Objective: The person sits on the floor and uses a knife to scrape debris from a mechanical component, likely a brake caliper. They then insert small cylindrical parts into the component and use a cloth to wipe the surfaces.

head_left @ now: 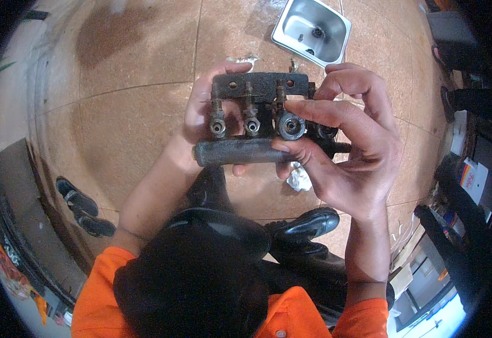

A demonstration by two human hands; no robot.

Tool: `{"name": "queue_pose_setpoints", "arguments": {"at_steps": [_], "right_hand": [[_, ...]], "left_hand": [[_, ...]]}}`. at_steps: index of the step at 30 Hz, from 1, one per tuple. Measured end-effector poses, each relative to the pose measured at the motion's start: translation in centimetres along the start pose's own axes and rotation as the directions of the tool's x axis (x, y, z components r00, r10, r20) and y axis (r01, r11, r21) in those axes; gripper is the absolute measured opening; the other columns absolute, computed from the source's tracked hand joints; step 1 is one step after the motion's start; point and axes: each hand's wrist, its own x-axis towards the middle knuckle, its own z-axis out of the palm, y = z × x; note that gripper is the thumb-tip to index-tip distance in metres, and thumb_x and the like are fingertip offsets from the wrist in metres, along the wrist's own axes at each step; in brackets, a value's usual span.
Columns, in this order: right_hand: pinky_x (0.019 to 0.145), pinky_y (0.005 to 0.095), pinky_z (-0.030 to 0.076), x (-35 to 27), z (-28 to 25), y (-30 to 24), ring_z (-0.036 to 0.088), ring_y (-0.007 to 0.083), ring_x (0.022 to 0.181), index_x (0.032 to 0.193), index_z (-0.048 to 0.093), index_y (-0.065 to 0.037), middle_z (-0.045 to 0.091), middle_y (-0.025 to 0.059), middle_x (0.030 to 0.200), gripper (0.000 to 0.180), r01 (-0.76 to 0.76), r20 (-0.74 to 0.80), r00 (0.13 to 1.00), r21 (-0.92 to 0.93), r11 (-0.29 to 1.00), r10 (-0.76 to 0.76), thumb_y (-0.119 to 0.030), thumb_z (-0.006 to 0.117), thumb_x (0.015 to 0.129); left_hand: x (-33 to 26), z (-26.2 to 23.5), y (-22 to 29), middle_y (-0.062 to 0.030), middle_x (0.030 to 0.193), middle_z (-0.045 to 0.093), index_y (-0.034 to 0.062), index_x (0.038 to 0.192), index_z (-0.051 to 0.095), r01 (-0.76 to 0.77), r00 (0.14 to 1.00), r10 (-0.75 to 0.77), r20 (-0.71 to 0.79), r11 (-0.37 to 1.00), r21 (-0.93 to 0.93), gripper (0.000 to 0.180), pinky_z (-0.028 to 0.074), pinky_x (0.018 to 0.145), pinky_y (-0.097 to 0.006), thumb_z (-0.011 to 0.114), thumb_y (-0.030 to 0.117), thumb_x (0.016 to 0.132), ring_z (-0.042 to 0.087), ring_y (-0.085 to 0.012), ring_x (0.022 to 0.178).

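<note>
A dark, worn metal manifold (229, 152) is held up in front of me. It has a thick pipe along its lower side, a flat bracket with holes along the top, and several valve fittings with nozzles between them. My left hand (201, 107) wraps the manifold's left end from behind, with most of its fingers hidden by the metal. At the right half, my right hand (361, 135) has its thumb and index finger on a round grey ring-shaped fitting (291, 126), while its other fingers curl above. Another fitting beside it is partly covered by that hand.
A stainless steel sink basin (308, 42) lies on the tan tiled floor (139, 129) beyond my hands. Crumpled white paper (299, 178) is under the manifold. Black sandals (82, 205) sit at the left, and dark furniture and a white box (471, 180) line the right.
</note>
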Motion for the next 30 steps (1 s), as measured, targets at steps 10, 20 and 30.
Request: {"name": "queue_pose_setpoints", "arguments": {"at_steps": [10,20,30], "right_hand": [[0.091,0.0323,0.047,-0.5,-0.6,1.0,0.061,0.0187,0.106,0.128,0.060,0.000,0.065,0.0118,0.114,0.054,-0.060,-0.117,0.990,0.145,0.988,0.078,-0.024,0.078,0.084],[0.071,0.0270,0.051,-3.4,-0.2,4.1,0.063,0.0137,0.078,0.118,0.064,-0.001,0.066,0.0068,0.087,0.031,-0.232,-0.121,0.963,0.075,0.970,0.240,-0.003,0.070,0.088],[0.062,0.0221,0.045,0.3,2.1,0.0,0.057,0.0092,0.071,0.115,0.068,-0.001,0.064,0.0036,0.087,0.047,-0.003,-0.057,0.998,0.070,0.998,0.007,-0.014,0.088,0.073]], "left_hand": [[0.9,-3.4,0.3,-0.0277,0.149,0.035,0.0055,0.153,0.021,-0.131,0.910,0.023,0.414,0.963,0.234,0.087,0.064,0.066,-0.049,0.045,0.065,0.094,0.062,-0.0499,0.105],[0.9,-2.0,3.6,-0.0401,0.125,0.054,-0.0079,0.149,0.027,0.363,0.736,-0.249,0.629,0.930,-0.057,0.093,0.064,0.047,-0.038,0.034,0.067,0.094,0.067,-0.0550,0.079],[-0.4,-3.3,4.3,-0.0375,0.131,0.051,-0.0066,0.151,0.021,0.253,0.763,-0.238,0.602,0.966,0.061,0.092,0.058,0.040,-0.039,0.031,0.067,0.096,0.068,-0.0464,0.071]]}}
